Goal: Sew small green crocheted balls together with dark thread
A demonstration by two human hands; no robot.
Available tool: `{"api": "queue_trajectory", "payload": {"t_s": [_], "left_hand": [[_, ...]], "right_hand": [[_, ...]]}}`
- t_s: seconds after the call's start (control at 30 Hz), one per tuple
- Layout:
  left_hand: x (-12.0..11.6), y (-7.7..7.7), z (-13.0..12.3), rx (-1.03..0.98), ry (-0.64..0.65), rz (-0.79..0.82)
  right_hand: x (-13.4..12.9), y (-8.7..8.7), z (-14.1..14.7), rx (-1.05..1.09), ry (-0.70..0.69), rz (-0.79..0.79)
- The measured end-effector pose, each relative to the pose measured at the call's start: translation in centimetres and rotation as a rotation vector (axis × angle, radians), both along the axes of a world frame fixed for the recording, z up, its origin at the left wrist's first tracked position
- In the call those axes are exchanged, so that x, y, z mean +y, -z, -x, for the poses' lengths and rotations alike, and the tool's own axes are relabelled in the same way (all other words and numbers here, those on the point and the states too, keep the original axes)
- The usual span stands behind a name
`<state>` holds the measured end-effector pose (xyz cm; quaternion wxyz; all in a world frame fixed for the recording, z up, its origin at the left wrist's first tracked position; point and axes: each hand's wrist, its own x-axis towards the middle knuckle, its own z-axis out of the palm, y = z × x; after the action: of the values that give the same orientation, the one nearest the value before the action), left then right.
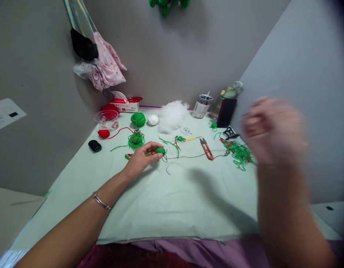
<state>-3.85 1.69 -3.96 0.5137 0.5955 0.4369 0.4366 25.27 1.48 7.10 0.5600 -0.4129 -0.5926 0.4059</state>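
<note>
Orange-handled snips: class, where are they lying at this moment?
In the head view, the snips lie on the table, right of centre, between the yellow-handled tool to their left and the green-and-red yarn tangle to their right.

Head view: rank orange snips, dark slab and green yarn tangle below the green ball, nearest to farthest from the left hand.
1. Green yarn tangle, just beyond the left hand.
2. Orange snips, to that hand's right.
3. Dark slab, right rear.

The small crocheted piece (160, 150) and yarn ball (138, 120) are green, the snips (208, 152) orange-handled, the stuffing (173, 117) white, the bag (109, 65) pink with red dots.
</note>
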Motion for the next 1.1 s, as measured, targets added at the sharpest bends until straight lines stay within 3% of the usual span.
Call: {"api": "queue_trajectory", "payload": {"t_s": [0.03,0.17,0.23,0.33,0.47,0.53,0.73,0.93,1.1], "left_hand": [[-0.1,0.1,0.0,-0.007,0.001,-0.006],[-0.2,0.1,-0.1,-0.021,-0.007,-0.034],[-0.3,0.1,-0.1,-0.017,-0.011,-0.051],[-0.3,-0.1,0.0,-0.02,-0.031,-0.087],[0.0,-0.1,0.2,-0.063,-0.048,-0.094],[0.1,0.0,0.3,-0.073,-0.051,-0.081],[0.1,0.6,0.4,0.1,0.028,-0.117],[-0.6,0.9,-0.6,0.218,0.188,-0.173],[-0.8,1.0,-1.1,0.175,0.227,-0.137]], "right_hand": [[0.4,1.0,1.7,0.123,0.035,0.019],[1.3,6.4,7.6,0.151,-0.215,0.372],[1.0,8.5,8.9,0.078,-0.28,0.434],[0.5,9.8,9.3,0.023,-0.357,0.471],[0.1,9.7,8.9,-0.012,-0.556,0.586],[0.2,9.4,8.6,-0.002,-0.592,0.609],[0.8,7.7,6.6,0.27,-0.426,0.449],[0.8,6.4,5.6,0.386,-0.272,0.357],[0.4,6.2,5.5,0.434,-0.285,0.297]]}}
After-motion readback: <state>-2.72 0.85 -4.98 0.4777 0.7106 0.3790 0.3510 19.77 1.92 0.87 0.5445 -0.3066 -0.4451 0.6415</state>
